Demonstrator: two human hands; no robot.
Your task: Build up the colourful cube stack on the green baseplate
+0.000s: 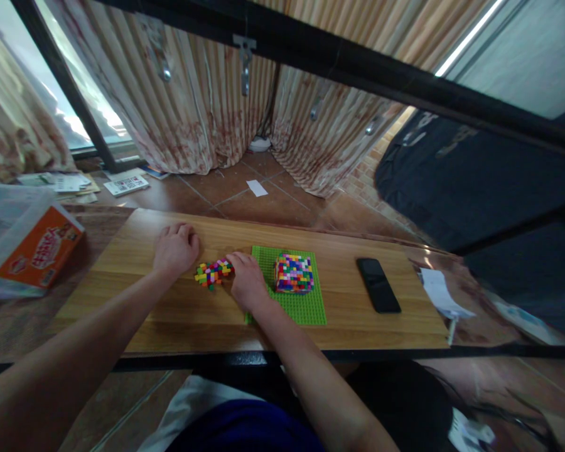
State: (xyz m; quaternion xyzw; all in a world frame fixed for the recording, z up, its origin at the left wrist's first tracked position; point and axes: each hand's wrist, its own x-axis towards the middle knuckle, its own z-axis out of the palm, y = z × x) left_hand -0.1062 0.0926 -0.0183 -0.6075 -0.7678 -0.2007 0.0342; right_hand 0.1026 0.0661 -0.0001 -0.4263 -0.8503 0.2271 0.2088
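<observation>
Small multicoloured toy bricks [213, 272] lie in a loose heap on the wooden table. At the heap's right edge is my right hand [248, 281], its fingers bent together and touching the bricks; what lies between the fingertips is hidden. My left hand [175, 248] rests on the tabletop up and left of the heap, with curled fingers whose undersides I cannot see. A block built of many coloured bricks [294, 274] stands on a green studded baseplate [306, 312], just right of my right hand and apart from it.
A black phone [378, 285] lies on the right of the wooden table [169, 320]. To the left stands a plastic box with an orange label [41, 248]. White paper [440, 292] sits past the right end. A dark metal bar [311, 44] crosses above.
</observation>
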